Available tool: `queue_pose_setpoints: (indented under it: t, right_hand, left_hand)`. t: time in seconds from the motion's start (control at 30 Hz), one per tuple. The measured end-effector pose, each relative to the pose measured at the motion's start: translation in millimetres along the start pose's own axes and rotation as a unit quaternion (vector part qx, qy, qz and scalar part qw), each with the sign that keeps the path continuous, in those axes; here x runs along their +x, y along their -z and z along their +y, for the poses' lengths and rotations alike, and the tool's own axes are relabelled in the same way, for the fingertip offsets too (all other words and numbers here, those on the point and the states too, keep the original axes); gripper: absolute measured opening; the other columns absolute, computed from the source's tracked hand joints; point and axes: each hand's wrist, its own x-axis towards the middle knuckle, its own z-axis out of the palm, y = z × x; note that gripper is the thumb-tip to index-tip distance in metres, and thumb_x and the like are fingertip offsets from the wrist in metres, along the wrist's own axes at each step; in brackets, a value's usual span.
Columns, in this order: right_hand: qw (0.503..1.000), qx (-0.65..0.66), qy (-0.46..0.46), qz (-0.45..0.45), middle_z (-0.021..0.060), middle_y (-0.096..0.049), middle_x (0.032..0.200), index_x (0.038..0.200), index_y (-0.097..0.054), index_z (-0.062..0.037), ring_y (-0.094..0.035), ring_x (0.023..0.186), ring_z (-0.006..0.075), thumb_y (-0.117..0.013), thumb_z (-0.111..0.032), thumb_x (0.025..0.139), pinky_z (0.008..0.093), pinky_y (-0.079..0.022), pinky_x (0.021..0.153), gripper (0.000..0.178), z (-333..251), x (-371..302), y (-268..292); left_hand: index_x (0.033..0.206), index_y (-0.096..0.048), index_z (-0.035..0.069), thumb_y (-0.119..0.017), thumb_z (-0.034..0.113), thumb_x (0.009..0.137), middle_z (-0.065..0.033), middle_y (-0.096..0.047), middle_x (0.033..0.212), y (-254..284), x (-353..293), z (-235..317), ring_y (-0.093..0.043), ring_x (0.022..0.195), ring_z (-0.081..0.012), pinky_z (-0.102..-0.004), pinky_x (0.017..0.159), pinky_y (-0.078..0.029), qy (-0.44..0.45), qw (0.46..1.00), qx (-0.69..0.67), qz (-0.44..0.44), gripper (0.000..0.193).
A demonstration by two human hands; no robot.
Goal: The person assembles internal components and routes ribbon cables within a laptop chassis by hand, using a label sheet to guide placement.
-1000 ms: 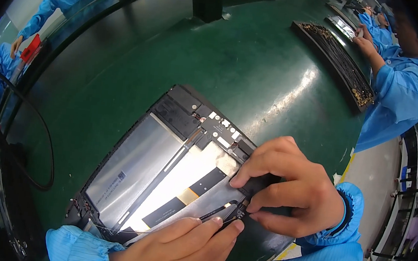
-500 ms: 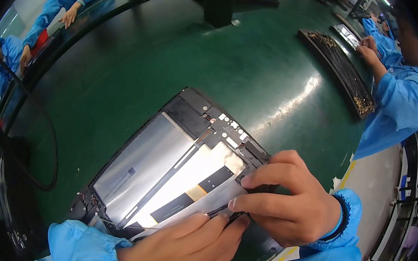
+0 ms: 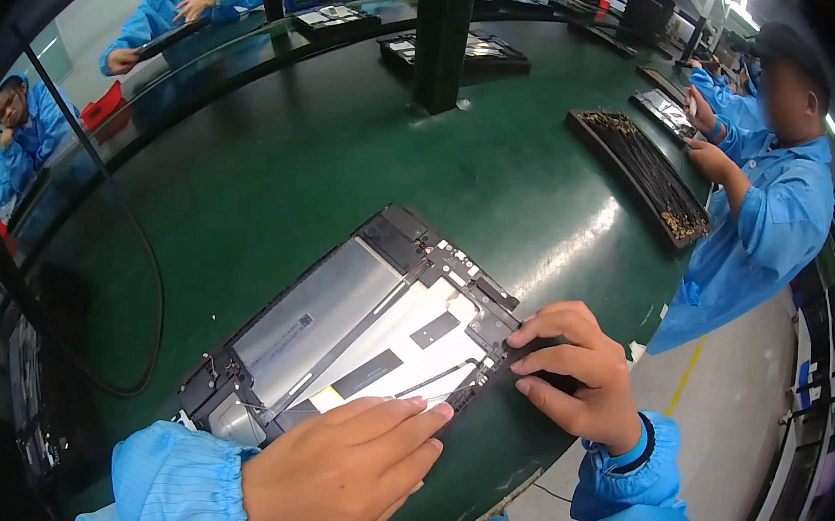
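An opened tablet (image 3: 413,305) lies tilted on the green table, its inside facing up. A silver battery (image 3: 317,311), a bright metallic area, black strips and small circuit boards show in it. A thin black cable (image 3: 442,374) runs across its lower right part. My left hand (image 3: 357,466) rests flat over the near edge, fingers stretched out, fingertips by that cable. At the right edge, my right hand (image 3: 578,371) has its fingers bent and apart, index fingertip at the tablet's rim. I make out nothing between them.
A black tray (image 3: 637,176) of dark cables with gold-coloured ends stands at the far right, near a co-worker (image 3: 766,194). A dark post (image 3: 442,37) rises from the table (image 3: 274,181). A thick black cable (image 3: 151,265) loops at left. More people sit beyond.
My right hand's fingers have spread a little at the tablet's right edge. My left hand still lies on the near edge. The view has tilted up, showing more of the far table.
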Motion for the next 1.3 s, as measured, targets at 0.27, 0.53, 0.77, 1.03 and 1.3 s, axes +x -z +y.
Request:
queue_pose_setpoints:
  t: [0.27,0.53,0.77,1.03,1.3]
  right_hand:
    - [0.996,-0.084,0.036,0.017,0.0102,-0.056,0.092,0.073,-0.060,-0.0008,-0.050,0.086,0.0286,-0.065,0.001,0.058,0.0371,-0.041,0.074,0.016,-21,7,-18]
    - [0.991,-0.108,-0.009,0.076,0.0122,-0.058,0.094,0.077,-0.061,-0.0011,-0.052,0.085,0.0290,-0.064,0.002,0.060,0.0364,-0.043,0.074,0.018,-35,-5,-23]
    - [0.983,-0.118,-0.110,0.089,0.0113,-0.057,0.092,0.079,-0.060,-0.0005,-0.052,0.085,0.0280,-0.064,-0.001,0.062,0.0357,-0.041,0.073,0.017,-54,-40,-32]
    - [0.985,-0.115,-0.118,-0.040,0.0301,-0.032,0.126,0.125,-0.029,0.0106,-0.030,0.120,0.0436,-0.062,-0.025,0.076,0.0466,-0.028,0.095,0.069,-94,-40,-68]
    - [0.935,0.215,-0.186,0.210,0.0223,-0.013,0.139,0.132,-0.019,0.0065,-0.013,0.130,0.0262,-0.056,-0.016,0.079,0.0338,-0.011,0.104,0.069,-76,-16,-106]
  left_hand:
    - [0.102,-0.054,-0.005,-0.059,0.013,0.072,-0.0186,-0.049,0.115,-20,18,-5,-0.050,0.101,-0.0316,-0.0386,0.086,-0.041,-0.016,0.999,0.035,0.028,0.036]
    - [0.115,-0.046,-0.003,-0.061,0.018,0.072,-0.0186,-0.047,0.119,2,8,-1,-0.048,0.106,-0.0326,-0.0409,0.089,-0.038,-0.006,1.000,0.015,-0.002,0.050]
    - [0.112,-0.048,-0.002,-0.062,0.021,0.074,-0.0201,-0.048,0.116,40,-21,-35,-0.047,0.105,-0.0337,-0.0382,0.090,-0.037,0.116,0.979,0.119,0.115,0.046]
    - [0.107,-0.053,-0.005,-0.055,0.040,0.080,-0.0201,-0.054,0.094,35,-46,-87,-0.054,0.086,-0.0279,-0.0330,0.077,-0.043,0.385,0.905,-0.162,0.076,0.053]
    - [0.114,-0.051,-0.003,-0.064,0.026,0.077,-0.0066,-0.046,0.088,46,-46,-58,-0.047,0.082,-0.0133,-0.0241,0.072,-0.039,0.389,0.801,-0.405,0.210,0.049]
